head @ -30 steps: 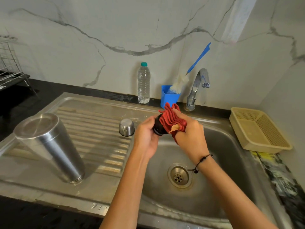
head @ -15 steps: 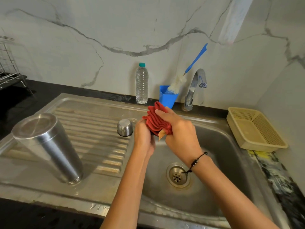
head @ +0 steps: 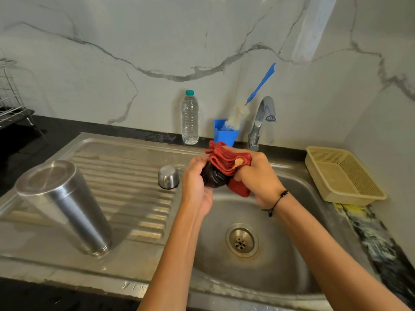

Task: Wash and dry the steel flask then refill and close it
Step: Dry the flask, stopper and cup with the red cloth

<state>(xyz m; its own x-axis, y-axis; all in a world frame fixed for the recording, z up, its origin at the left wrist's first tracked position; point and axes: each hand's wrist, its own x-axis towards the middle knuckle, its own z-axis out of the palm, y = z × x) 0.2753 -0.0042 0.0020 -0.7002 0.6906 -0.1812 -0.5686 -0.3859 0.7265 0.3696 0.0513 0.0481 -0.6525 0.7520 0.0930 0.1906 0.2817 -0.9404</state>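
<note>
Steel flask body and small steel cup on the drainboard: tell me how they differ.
The tall steel flask body towers over the small steel cup. The flask is a long tapered cylinder with a threaded mouth; the cup is a squat dome. Both stand upside down on the ribbed drainboard, untouched.

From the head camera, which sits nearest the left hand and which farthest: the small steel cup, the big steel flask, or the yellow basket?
Measured from the left hand:
1. Small steel cup, just to its left on the draining board.
2. Steel flask, upside down, far left on the board.
3. Yellow basket, beyond the right hand, on the right counter.
</note>
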